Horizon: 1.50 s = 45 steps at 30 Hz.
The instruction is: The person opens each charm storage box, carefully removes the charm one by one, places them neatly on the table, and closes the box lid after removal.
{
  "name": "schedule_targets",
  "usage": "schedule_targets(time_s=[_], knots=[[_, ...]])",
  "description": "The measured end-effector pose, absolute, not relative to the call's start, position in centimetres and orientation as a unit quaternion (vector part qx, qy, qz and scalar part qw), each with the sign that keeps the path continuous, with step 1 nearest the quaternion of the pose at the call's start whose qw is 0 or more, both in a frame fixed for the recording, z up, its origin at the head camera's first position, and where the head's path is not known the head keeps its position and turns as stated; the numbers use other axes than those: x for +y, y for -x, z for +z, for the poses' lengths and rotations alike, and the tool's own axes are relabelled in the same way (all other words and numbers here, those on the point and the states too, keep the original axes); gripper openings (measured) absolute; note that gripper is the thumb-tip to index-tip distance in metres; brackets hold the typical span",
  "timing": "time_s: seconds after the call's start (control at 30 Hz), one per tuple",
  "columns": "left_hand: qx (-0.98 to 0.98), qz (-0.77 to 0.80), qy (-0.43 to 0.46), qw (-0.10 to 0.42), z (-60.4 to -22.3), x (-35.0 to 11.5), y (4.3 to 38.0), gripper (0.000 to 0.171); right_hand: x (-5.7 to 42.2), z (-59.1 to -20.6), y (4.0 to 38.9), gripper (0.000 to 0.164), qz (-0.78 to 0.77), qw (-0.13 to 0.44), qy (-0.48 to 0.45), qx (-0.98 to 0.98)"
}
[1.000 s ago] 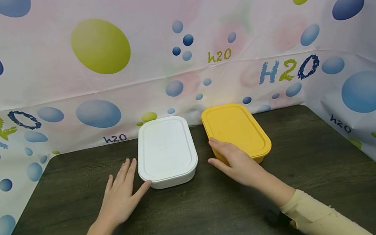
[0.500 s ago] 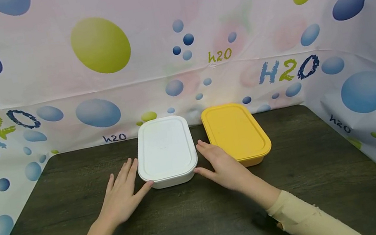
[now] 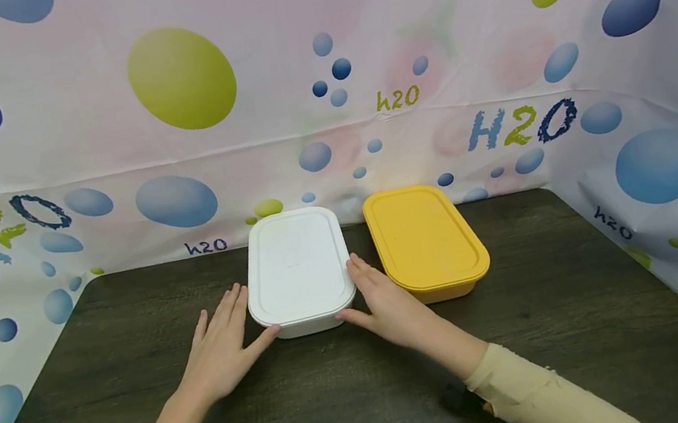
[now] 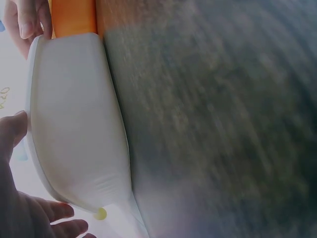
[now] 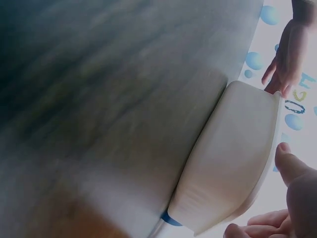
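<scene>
A white lidded food container (image 3: 297,268) stands at the back of the dark table, its lid on. My left hand (image 3: 218,357) lies along its left side, fingers straight, thumb at the front left corner. On the other side my right hand (image 3: 398,314) has its straight fingers at the right rim and its thumb at the front right corner. In the left wrist view, the container's wall (image 4: 79,114) stands on the table, with my left thumb tip (image 4: 20,124) at the lid's rim. The right wrist view has my right thumb (image 5: 290,161) beside the same rim.
A yellow lidded container (image 3: 428,237) stands just right of the white one, close to the back of my right hand. Behind the dark wooden table (image 3: 333,409) hangs a white sheet (image 3: 276,86) printed with blue and green ovals, which also lines both sides.
My right hand has moved left, from the yellow container's left side to the white container's right side. My left hand has barely shifted. Both containers stay where they were.
</scene>
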<state>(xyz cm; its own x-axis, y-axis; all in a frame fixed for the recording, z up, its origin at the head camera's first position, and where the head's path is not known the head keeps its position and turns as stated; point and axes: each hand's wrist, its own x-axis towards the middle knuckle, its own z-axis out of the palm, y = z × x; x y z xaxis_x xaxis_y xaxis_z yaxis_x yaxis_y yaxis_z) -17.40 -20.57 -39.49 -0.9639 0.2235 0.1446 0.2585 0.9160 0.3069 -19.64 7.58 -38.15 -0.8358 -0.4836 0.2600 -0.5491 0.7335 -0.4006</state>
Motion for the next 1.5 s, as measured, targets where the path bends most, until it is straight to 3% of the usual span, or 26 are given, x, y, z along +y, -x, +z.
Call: schedule_targets(time_s=[0.33, 0.8, 1.5], knots=[[-0.976, -0.170, 0.128, 0.044, -39.6, -20.9, 18.0, 0.101, 7.2, -38.2, 20.1, 0.094, 0.268, -0.008, -0.235, -0.934], [-0.966, -0.218, 0.138, 0.015, -39.7, -21.1, 18.8, 0.105, 7.4, -39.2, 21.3, 0.101, 0.312, -0.065, -0.207, -0.925], [-0.945, -0.293, 0.149, -0.002, -40.0, -20.8, 18.8, 0.104, 7.6, -39.3, 21.2, 0.101, 0.335, -0.064, -0.216, -0.915]])
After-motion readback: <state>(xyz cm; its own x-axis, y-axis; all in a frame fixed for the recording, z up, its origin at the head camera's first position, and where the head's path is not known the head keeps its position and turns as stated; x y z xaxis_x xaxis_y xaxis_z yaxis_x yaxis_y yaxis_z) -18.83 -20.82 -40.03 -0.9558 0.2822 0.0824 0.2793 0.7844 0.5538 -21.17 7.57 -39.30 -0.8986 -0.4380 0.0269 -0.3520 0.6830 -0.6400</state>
